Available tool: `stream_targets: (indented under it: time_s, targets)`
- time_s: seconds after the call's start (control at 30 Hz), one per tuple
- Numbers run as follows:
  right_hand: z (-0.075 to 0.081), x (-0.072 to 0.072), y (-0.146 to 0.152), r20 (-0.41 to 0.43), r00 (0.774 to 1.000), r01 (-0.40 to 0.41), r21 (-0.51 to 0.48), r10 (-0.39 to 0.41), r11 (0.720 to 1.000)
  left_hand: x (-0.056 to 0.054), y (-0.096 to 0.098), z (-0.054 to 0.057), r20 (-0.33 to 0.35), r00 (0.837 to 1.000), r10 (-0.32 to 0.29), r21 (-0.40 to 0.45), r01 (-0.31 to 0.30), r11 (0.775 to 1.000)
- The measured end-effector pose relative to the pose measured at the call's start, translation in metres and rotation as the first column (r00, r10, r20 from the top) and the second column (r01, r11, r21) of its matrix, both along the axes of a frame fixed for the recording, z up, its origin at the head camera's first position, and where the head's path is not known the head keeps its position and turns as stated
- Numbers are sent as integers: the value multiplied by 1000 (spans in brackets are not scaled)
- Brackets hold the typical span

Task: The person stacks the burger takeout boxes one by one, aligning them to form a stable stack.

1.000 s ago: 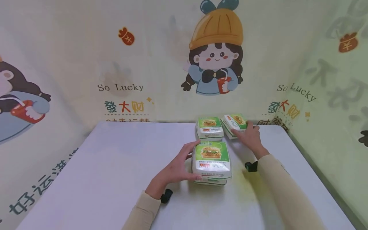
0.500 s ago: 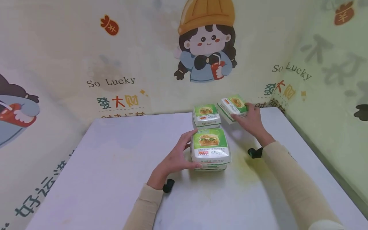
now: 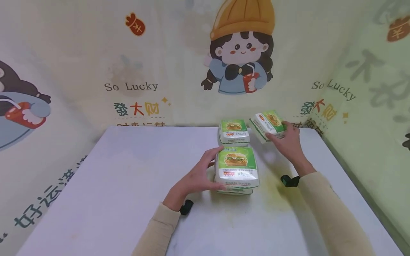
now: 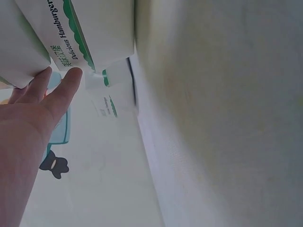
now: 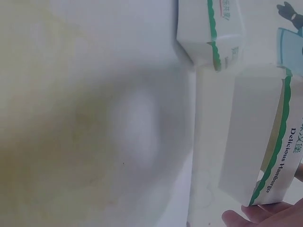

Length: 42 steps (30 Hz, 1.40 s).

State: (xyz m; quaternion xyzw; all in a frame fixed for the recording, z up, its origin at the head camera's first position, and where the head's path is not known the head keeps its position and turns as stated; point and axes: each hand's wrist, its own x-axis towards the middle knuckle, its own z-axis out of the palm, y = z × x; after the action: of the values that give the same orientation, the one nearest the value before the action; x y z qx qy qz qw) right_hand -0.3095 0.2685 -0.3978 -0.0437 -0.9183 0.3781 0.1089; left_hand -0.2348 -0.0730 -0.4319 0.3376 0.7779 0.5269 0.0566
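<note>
My left hand (image 3: pixel 198 176) grips the left side of a stack of two hamburger boxes, thumb at the front corner and fingers at the back. The upper hamburger box (image 3: pixel 237 167) has a green lid with a burger picture; the lower box (image 3: pixel 235 192) shows mostly as a strip beneath it. In the left wrist view, fingertips touch the lower box's printed lid (image 4: pixel 61 35). At the back right, my right hand (image 3: pixel 289 144) holds another hamburger box (image 3: pixel 267 122) by its right side, tilted and raised off the table. Its plain white lower half (image 5: pixel 253 132) shows in the right wrist view.
Another hamburger box (image 3: pixel 234 131) stands behind the stack, left of the raised box. The white table (image 3: pixel 153 170) meets a cartoon-printed cloth backdrop (image 3: pixel 182 71) at its back edge. More printed cloth hangs along both sides.
My right hand has lifted its hamburger box off the table and drawn it slightly right, tilting it. My left hand stays on the stack. The head view has shifted a little.
</note>
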Motion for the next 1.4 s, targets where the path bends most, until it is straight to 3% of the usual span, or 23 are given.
stream_targets:
  time_s: [0.47, 0.8, 1.03, 1.4]
  targets:
    - [8, 18, 1, -86, 996, -22, -1, 22, 1000, 3, 0, 1, -7, 1000, -23, 15, 23, 1000]
    - [20, 27, -5, -173, 983, -74, -57, 63, 996, 5, 0, 0, 11, 1000, -3, 8, 3, 1000]
    - [27, 34, -7, -180, 980, -102, -54, 91, 993, 6, 0, -2, -5, 1000, -19, 4, 19, 1000]
    - [45, 49, -8, -268, 935, -251, -40, 232, 967, 5, 1, 1, -1, 1000, -29, 48, 29, 998]
